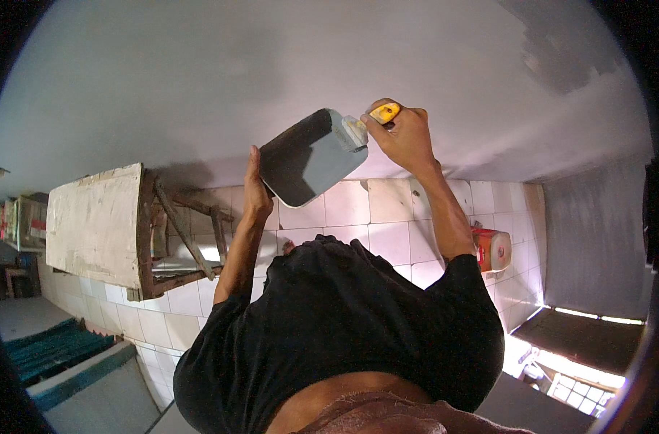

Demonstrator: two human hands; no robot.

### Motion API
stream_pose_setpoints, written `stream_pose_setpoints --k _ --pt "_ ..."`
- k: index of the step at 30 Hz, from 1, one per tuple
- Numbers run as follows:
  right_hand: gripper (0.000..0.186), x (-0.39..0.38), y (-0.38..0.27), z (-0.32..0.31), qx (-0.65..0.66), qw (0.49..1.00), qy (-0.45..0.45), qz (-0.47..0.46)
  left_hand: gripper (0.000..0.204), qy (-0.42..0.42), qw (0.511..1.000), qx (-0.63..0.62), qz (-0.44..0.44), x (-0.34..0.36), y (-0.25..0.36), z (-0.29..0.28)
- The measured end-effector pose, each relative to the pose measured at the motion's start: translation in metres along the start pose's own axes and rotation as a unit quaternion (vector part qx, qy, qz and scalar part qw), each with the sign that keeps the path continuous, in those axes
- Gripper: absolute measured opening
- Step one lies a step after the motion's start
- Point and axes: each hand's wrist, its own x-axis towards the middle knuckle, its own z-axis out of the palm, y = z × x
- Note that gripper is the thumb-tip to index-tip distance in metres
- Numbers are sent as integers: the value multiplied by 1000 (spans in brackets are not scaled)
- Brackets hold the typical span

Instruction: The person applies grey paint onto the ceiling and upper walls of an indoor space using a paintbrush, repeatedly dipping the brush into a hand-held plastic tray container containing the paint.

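A rectangular tray [304,173] with pale rim and grey paint inside is held up by my left hand [257,184], gripping its left end. My right hand [405,137] is closed around a paintbrush [384,113] with a yellow handle. The brush's pale, paint-smeared head lies at the upper right corner of the tray, over the inside, touching or very close to it. My right fingertips are near the tray's right edge.
A grey wall [445,58] runs across the top. At left stands a paint-marked wooden bench [90,224] on the tiled floor [394,239]. A red container [496,250] sits on the right. Shelved items [22,220] and teal material [54,351] are at far left.
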Motion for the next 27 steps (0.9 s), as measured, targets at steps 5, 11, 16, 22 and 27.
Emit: stream_pose_setpoints --k 5,11,16,22,27 --pt "17 -8 -14 0 -78 996 -1 -31 75 -44 999 -10 -9 3 -3 1" --pt "16 -18 -34 -1 -157 978 44 -126 68 -33 998 -61 -7 5 -6 -6" --pt "16 -29 -52 -13 -145 974 96 -143 62 -60 996 -61 -9 17 -2 -5" --pt "19 -39 -61 17 -58 995 41 -70 58 -59 994 -85 -40 33 -9 -19" --pt "21 -44 -68 41 9 1000 4 -26 60 -70 993 -68 -66 38 -7 -12"
